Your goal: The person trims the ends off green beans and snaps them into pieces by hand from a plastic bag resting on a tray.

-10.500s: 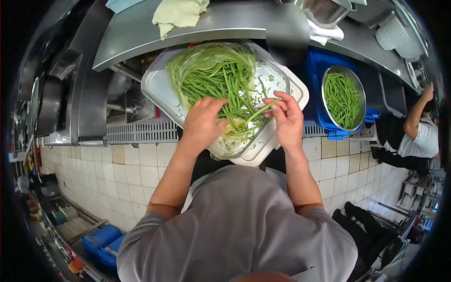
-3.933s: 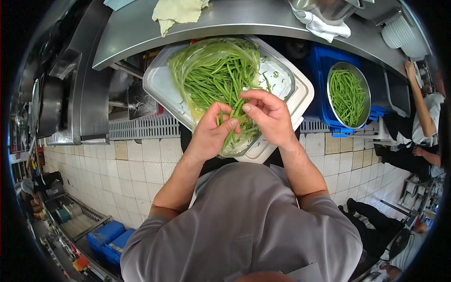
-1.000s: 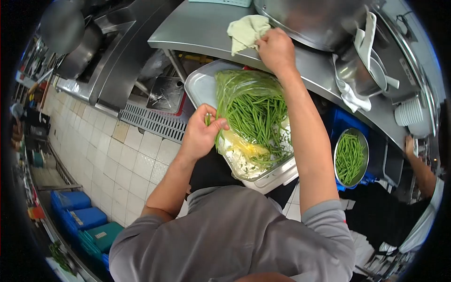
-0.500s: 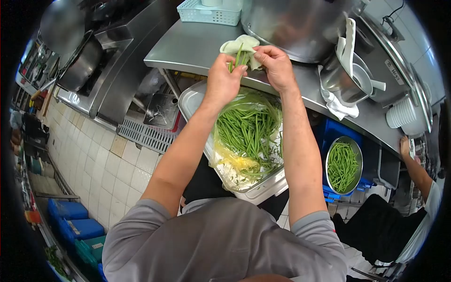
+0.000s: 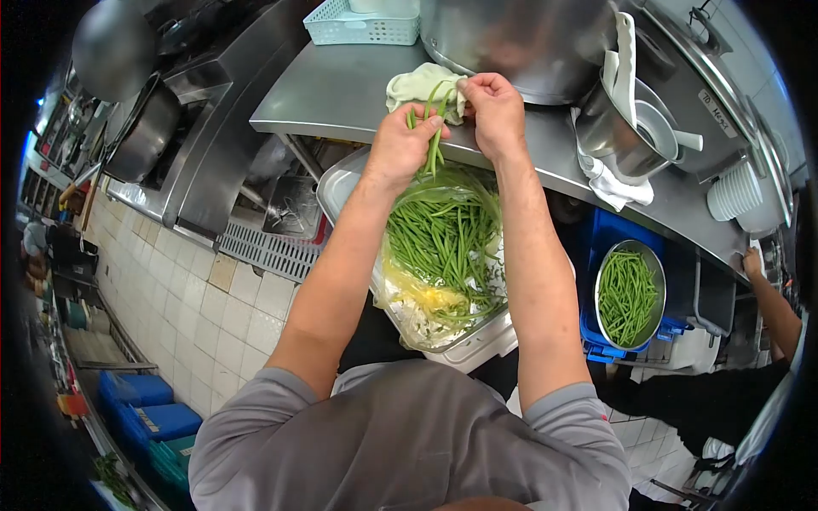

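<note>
Several green beans (image 5: pixel 436 152) are in my left hand (image 5: pixel 400 145), whose fingers are closed around them, with ends sticking out above and below. My right hand (image 5: pixel 498 115) pinches the tip of one bean that curves up from the left hand. Behind the fingers, a crumpled pale cloth (image 5: pixel 411 88) lies on the steel counter's edge. Below my hands, an open clear plastic bag (image 5: pixel 396 298) full of green beans sits in a metal tray (image 5: pixel 335 198). Small trimmings lie beside the bag.
An oval steel bowl (image 5: pixel 657 311) of beans rests on a blue crate (image 5: pixel 607 228) at right. On the steel counter (image 5: pixel 341 89) stand a large pot (image 5: pixel 520 51), a light blue basket (image 5: pixel 362 32) and a steel container (image 5: pixel 615 140). Another person's arm (image 5: pixel 774 311) shows far right.
The beans in my left hand have come up and spread apart, with one now arching toward my right hand. Both hands shifted slightly left in view. The other person's body moved to the right.
</note>
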{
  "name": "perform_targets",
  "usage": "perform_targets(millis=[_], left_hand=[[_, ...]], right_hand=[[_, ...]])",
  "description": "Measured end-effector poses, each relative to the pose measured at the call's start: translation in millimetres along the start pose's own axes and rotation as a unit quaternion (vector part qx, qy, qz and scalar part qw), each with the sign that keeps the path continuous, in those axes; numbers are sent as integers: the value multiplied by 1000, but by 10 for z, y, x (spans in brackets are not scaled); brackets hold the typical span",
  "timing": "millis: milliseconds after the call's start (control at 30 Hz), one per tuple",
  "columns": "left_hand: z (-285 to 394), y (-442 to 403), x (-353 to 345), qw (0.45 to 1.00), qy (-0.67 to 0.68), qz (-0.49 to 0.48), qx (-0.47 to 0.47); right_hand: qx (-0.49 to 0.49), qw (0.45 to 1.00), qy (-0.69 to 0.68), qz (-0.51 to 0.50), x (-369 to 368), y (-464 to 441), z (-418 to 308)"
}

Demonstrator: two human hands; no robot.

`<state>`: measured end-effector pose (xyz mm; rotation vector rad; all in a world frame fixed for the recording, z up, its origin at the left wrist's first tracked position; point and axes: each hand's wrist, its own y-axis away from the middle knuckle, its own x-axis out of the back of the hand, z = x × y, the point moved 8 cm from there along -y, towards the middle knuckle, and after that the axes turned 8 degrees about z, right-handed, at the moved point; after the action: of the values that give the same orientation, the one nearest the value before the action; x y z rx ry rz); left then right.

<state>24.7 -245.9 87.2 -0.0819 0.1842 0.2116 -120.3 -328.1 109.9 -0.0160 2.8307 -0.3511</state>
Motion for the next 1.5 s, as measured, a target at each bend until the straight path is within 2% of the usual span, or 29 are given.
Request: perform_targets(millis=[67, 233, 333, 467, 567, 767, 867, 967, 1000, 1067, 1100, 1167, 1200, 1233, 1267, 1333, 1433, 1500], left_hand=[[-9, -5, 3, 1000, 5, 10, -1], [182, -29, 37, 970, -181, 112, -121], [281, 12, -22, 927, -306, 132, -170], [454, 152, -145, 864, -412, 159, -243], [286, 44, -87, 903, -342, 133, -224], [236, 185, 16, 953, -243, 107, -144], [210, 428, 211, 991, -63, 84, -83], [103, 744, 428, 999, -26, 41, -15], [73, 882, 485, 999, -10, 30, 12], [1, 1127, 589, 998, 34, 20, 54], [-27, 1231, 632, 996, 52, 8, 73], [-132, 1421, 692, 993, 65, -8, 98], [-180, 1487, 680, 994, 52, -15, 99], [-221, 1548, 660, 994, 38, -23, 100], [-262, 1604, 627, 994, 23, -34, 101], [-391, 1698, 495, 991, -6, -71, 113], [-637, 1804, 319, 983, -27, -135, 125], [-686, 1886, 256, 973, -21, -160, 165]], right_hand=[[-13, 998, -57, 7, 32, -18, 19], [-10, 997, -61, -55, -54, 69, -15], [27, 992, -9, -119, -156, 144, -78], [77, 988, 94, -98, -213, 174, -91], [105, 975, 193, -12, -128, 148, -175], [107, 974, 171, 107, 56, 7, -65], [207, 937, 228, 165, 52, 180, -315], [290, 909, 223, 199, 62, 370, -475], [300, 922, 155, 187, 55, 408, -486], [240, 951, 111, 162, 88, 602, -336], [50, 996, 5, 73, 13, 839, -172], [-57, 994, 95, -18, -57, 1468, -25], [-104, 989, 96, -48, -60, 1762, 85], [-187, 979, 40, -70, -45, 2019, 249], [-218, 970, -1, -104, -20, 2204, 404], [-226, 971, -48, -57, 117, 2395, 470], [-192, 981, -13, 6, 392, 2483, 422], [-183, 983, 26, 4, 483, 2504, 368]])
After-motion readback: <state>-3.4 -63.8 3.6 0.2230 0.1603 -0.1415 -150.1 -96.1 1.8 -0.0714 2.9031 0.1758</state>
